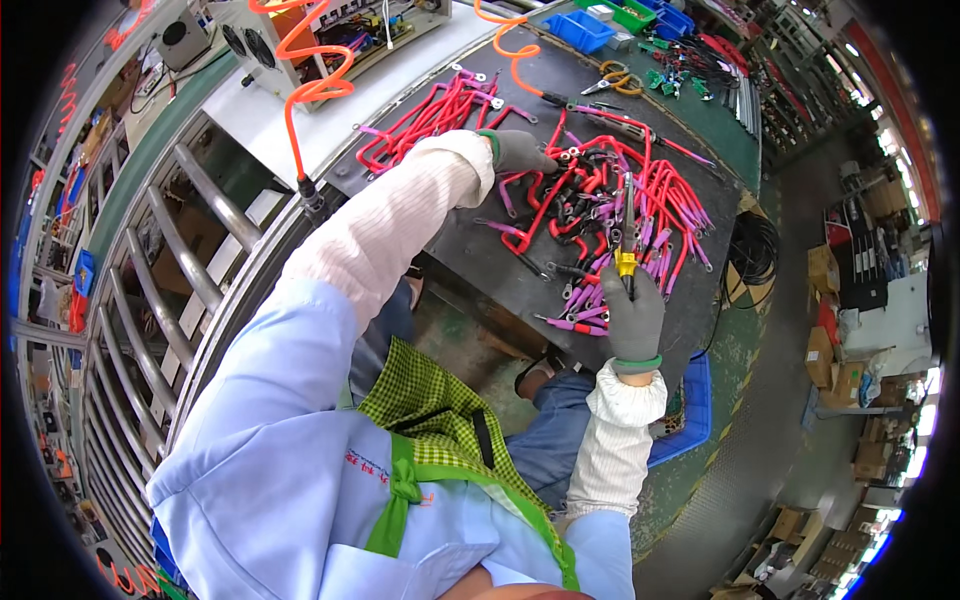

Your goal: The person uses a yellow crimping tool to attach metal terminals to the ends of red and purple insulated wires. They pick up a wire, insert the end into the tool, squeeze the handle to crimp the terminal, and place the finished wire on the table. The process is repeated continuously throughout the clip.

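My left hand, in a grey glove with a green cuff, reaches over the dark bench top. Its fingertips touch a heap of short red and black cables with ring terminals; whether they grip one is hidden. My right hand, gloved the same way, is shut on a hand tool with a yellow and black handle. The tool's long metal end points away from me over the heap. Red cables with purple sleeves fan out right of it. More red cables lie beyond my left forearm.
A pneumatic screwdriver on an orange coiled hose lies behind the heap, near scissors. Blue bins stand farther back. A roller conveyor runs at left; a blue crate sits low at right.
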{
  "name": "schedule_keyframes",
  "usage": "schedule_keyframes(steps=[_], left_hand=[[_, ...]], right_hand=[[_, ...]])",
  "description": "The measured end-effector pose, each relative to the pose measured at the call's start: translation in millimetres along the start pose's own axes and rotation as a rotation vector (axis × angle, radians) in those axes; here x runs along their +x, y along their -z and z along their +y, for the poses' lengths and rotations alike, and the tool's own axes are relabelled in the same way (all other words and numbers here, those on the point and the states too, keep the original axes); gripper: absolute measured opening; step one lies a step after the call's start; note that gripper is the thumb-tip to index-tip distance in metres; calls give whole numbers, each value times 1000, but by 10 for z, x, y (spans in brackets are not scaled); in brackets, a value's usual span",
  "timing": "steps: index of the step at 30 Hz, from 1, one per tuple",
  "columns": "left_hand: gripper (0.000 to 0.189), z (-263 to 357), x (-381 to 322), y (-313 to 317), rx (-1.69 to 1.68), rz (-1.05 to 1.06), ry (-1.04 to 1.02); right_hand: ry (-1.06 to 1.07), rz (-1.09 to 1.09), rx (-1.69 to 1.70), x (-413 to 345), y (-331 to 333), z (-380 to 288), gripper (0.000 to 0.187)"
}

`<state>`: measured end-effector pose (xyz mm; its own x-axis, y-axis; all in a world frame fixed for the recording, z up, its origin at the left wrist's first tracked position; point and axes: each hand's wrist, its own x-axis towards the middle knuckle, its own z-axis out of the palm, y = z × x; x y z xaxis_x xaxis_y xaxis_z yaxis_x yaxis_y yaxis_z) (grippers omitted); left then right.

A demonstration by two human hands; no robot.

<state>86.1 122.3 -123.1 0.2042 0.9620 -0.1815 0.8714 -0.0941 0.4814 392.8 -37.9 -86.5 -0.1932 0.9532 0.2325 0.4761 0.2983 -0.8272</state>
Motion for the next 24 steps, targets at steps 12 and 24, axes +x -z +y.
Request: schedule_keyframes(steps=[12,24], left_hand=[[39,750,-258,117,-391,257,-117],[25,856,-850,683,-1485,213,-193]], right_hand=[[-18,51,-7,31,101,56,34],[73,23,6,-13,40,-39,23]])
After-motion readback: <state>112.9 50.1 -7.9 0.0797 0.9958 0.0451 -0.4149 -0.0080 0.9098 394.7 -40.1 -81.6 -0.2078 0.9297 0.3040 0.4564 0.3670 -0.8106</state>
